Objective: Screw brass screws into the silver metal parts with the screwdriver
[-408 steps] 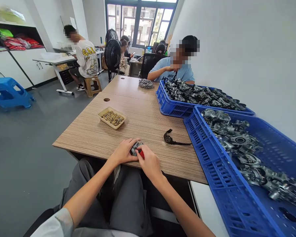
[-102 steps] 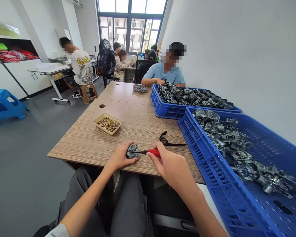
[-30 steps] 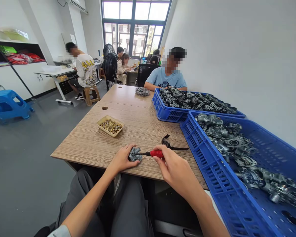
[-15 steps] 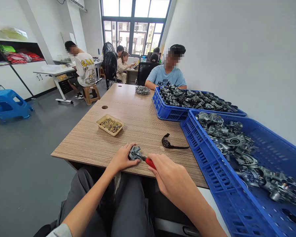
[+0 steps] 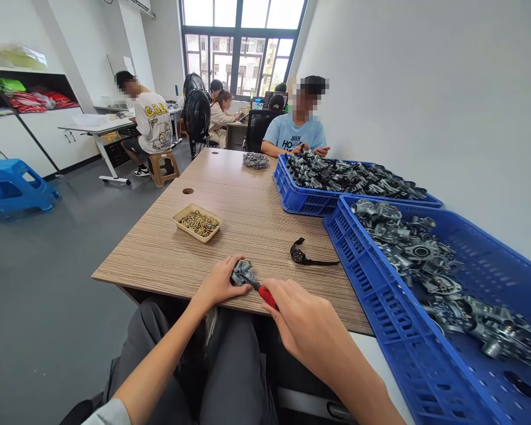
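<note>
Near the front edge of the wood-grain table [image 5: 159, 260], my left hand [image 5: 220, 282] is closed around a grey cast-metal part [image 5: 243, 271] that rests on the tabletop. My right hand [image 5: 294, 304] grips the red handle of a screwdriver [image 5: 266, 295]. Its dark shaft points left and away from me, with the tip at the metal part; where exactly the tip sits is too small to make out. Beyond my left hand stands a cream tray [image 5: 177, 223] of small brass-coloured screws [image 5: 199, 225].
A black wristwatch [image 5: 298, 255] lies ahead of my right hand. Two blue crates, one near [image 5: 358, 265] and one far [image 5: 307, 203], hold many metal parts along the right side. Further back are a clear container of small parts [image 5: 255, 160] and a co-worker [image 5: 295, 133].
The screwdriver's handle and my right hand have shifted slightly. My left hand stays on the metal part. Across the table, the co-worker's hands have come up behind the far crate.
</note>
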### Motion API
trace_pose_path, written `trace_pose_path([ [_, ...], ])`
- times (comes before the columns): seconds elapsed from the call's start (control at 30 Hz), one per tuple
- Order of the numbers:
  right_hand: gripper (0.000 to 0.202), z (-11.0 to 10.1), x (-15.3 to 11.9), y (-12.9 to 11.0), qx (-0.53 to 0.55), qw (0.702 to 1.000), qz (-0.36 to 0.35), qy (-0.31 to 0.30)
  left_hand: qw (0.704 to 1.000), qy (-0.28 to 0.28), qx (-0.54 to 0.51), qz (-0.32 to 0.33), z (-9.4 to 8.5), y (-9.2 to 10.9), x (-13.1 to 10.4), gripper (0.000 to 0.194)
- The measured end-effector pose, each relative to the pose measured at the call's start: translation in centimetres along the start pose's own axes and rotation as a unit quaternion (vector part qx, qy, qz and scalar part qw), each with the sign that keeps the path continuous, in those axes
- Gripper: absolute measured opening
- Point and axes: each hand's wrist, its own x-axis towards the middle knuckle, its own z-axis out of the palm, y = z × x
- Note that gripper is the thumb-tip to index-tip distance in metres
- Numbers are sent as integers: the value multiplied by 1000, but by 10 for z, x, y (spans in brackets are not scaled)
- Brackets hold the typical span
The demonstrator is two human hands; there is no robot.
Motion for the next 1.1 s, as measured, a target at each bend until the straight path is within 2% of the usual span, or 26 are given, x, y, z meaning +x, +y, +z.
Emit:
trace_pose_path([
  [0.07,7,6,1,5,-20,999,30,19,1000,-1,-1,0,0,0,0,69],
  [0.23,30,20,6,16,-71,988,132,33,1000,2,-5,-6,0,1,-1,70],
  [0.33,25,16,7,19,-11,989,149,7,1000,2,-7,-8,0,1,-1,70],
  [0.4,14,11,7,19,64,989,133,-14,1000,2,-11,-9,0,0,-1,70],
  [0.47,12,7,6,20,110,986,119,-29,1000,1,-14,-10,0,1,-1,69],
  [0.57,7,9,8,21,57,985,155,-41,1000,1,-18,-12,-1,2,-1,69],
  [0.67,19,12,10,21,-16,978,205,-41,1000,2,-21,-13,-2,3,-1,69],
  [0.77,17,9,8,21,62,983,168,-33,1000,3,-21,-9,-3,4,-1,68],
  [0.87,23,5,6,21,140,983,115,-26,1000,4,-18,-10,-2,3,-1,68],
  [0.97,10,9,6,19,51,990,130,-20,1000,5,-19,-10,-2,1,-1,69],
  [1.03,24,15,7,16,-37,987,159,-8,1000,7,-19,-10,-1,1,-1,68],
  [1.1,33,19,8,15,-70,983,172,1,1000,7,-18,-12,-1,1,-1,67],
])
